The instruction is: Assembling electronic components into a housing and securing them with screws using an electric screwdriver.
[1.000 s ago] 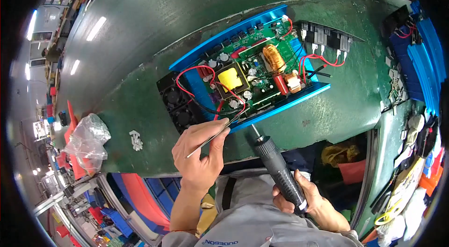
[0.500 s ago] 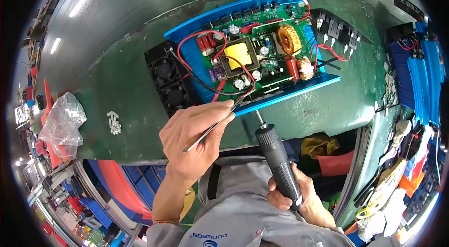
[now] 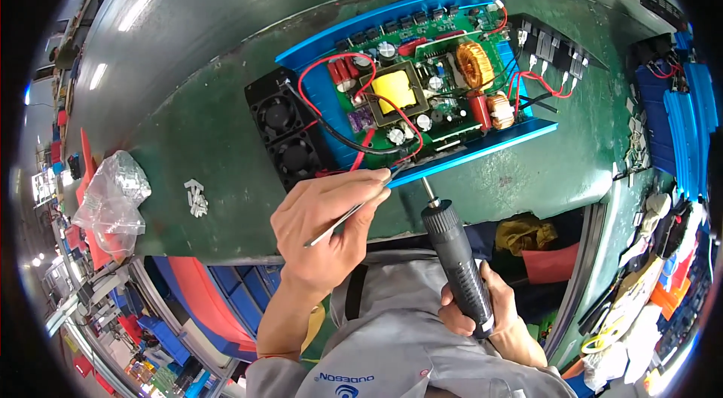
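Observation:
My left hand pinches metal tweezers whose tip reaches the near wall of a blue aluminium housing. Inside that housing lies a green circuit board with a yellow-wrapped transformer, a copper-wound ring coil, capacitors and red and black wires. My right hand grips a black electric screwdriver, its bit pointing up at the outer side of the near wall. The fingertips of my left hand partly hide the tweezer tip, and whether the bit touches a screw cannot be made out.
A black panel with two fans stands at the housing's left end, a black socket panel at its right. Small white parts and a clear plastic bag lie left. More blue housings stand far right on the green bench.
The whole view has shifted slightly, so everything sits a little farther right. Both hands keep their grips, and the tweezers and screwdriver stay nearly the same relative to the housing.

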Tool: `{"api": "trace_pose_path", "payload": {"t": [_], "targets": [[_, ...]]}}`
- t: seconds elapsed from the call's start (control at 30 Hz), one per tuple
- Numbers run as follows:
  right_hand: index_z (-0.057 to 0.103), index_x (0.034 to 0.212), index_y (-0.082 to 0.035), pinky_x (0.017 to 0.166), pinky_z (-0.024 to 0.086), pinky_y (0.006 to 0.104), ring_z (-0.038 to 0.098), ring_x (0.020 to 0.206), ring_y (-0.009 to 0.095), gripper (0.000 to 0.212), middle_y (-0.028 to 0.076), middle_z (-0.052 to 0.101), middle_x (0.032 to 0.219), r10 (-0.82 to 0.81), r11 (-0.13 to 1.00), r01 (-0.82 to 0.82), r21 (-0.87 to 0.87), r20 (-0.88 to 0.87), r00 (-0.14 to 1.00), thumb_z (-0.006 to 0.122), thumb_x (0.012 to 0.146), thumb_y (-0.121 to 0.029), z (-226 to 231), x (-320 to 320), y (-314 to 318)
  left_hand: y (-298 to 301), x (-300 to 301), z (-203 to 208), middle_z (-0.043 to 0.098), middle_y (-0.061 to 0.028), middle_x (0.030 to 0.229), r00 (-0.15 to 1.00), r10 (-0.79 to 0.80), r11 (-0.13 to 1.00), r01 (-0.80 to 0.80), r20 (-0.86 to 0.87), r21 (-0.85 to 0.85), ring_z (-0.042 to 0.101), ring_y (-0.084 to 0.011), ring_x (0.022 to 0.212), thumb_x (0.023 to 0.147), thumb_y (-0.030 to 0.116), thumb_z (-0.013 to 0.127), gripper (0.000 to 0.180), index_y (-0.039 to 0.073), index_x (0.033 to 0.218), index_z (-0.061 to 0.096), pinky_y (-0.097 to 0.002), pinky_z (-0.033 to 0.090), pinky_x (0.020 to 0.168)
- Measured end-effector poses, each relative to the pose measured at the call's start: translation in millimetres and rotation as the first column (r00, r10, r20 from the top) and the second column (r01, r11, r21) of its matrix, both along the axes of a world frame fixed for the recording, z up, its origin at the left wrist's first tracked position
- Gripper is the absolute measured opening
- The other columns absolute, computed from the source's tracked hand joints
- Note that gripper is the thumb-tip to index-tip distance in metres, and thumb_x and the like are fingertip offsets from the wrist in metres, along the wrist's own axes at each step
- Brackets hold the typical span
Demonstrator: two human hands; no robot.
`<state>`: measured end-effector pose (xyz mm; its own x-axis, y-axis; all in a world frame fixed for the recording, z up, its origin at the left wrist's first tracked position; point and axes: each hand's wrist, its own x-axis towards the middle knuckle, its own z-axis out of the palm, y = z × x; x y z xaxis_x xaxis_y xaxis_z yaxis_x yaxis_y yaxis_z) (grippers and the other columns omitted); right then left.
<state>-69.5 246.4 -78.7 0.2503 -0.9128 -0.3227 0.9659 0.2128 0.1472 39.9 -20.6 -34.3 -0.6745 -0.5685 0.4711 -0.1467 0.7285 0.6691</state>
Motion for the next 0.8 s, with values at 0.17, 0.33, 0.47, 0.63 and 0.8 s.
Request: {"api": "trace_pose_path", "payload": {"t": [0.17, 0.33, 0.47, 0.63, 0.8], "targets": [[0.06, 0.121, 0.009, 0.055, 0.042, 0.0316, 0.055, 0.059, 0.02, 0.083, 0.013, 0.062, 0.07, 0.176, 0.978, -0.095, 0.185, -0.499, 0.848, 0.053, 0.091, -0.069, 7.6, -1.4, -3.1, 3.8, -1.4, 5.2, 0.075, -0.0174, 0.09, 0.999, 0.029, 0.998, -0.028, -0.02, 0.048, 0.074, -0.0265, 0.084, 0.083, -0.01, 0.074, 0.023, -0.001, 0.102, 0.064, -0.0326, 0.059, 0.075], [0.059, 0.127, 0.004, 0.073, 0.044, 0.0279, 0.059, 0.077, 0.014, 0.068, 0.009, 0.066, 0.083, 0.304, 0.946, -0.134, 0.295, -0.664, 0.683, 0.058, 0.095, -0.057, 23.9, -10.9, -6.8, 6.3, 1.1, 14.1, 0.075, -0.0187, 0.095, 0.996, 0.084, 0.99, -0.085, 0.009, 0.117, 0.073, -0.0254, 0.086, 0.084, -0.009, 0.074, 0.021, -0.004, 0.102, 0.065, -0.0324, 0.058, 0.078], [0.058, 0.126, 0.001, 0.078, 0.043, 0.0291, 0.058, 0.082, 0.014, 0.058, 0.007, 0.065, 0.084, 0.327, 0.939, -0.129, 0.318, -0.716, 0.617, 0.059, 0.098, -0.05, 31.7, -14.1, -11.3, 8.1, 1.4, 22.4, 0.074, -0.0183, 0.096, 0.993, 0.116, 0.985, -0.119, 0.028, 0.121, 0.072, -0.024, 0.089, 0.086, -0.008, 0.073, 0.02, -0.005, 0.104, 0.065, -0.0317, 0.058, 0.079], [0.06, 0.12, 0.006, 0.068, 0.046, 0.0283, 0.062, 0.071, 0.015, 0.08, 0.009, 0.065, 0.077, 0.394, 0.911, -0.117, 0.396, -0.746, 0.537, 0.059, 0.087, -0.067, 34.6, -12.9, -18.8, 3.2, 1.3, 29.9, 0.075, -0.016, 0.098, 0.98, 0.181, 0.969, -0.192, 0.081, 0.154, 0.075, -0.0241, 0.084, 0.084, -0.005, 0.077, 0.025, -0.001, 0.106, 0.067, -0.0301, 0.059, 0.072], [0.059, 0.121, 0.007, 0.067, 0.047, 0.0283, 0.062, 0.07, 0.015, 0.077, 0.009, 0.066, 0.077, 0.373, 0.919, -0.116, 0.377, -0.736, 0.565, 0.061, 0.089, -0.063, 27.7, -14.4, -14.2, -25.3, 9.0, 24.3, 0.076, -0.0155, 0.101, 0.99, -0.065, 0.983, 0.043, 0.123, 0.177, 0.072, -0.0225, 0.087, 0.078, -0.004, 0.081, 0.025, 0.0, 0.1, 0.07, -0.0314, 0.057, 0.078]]}}
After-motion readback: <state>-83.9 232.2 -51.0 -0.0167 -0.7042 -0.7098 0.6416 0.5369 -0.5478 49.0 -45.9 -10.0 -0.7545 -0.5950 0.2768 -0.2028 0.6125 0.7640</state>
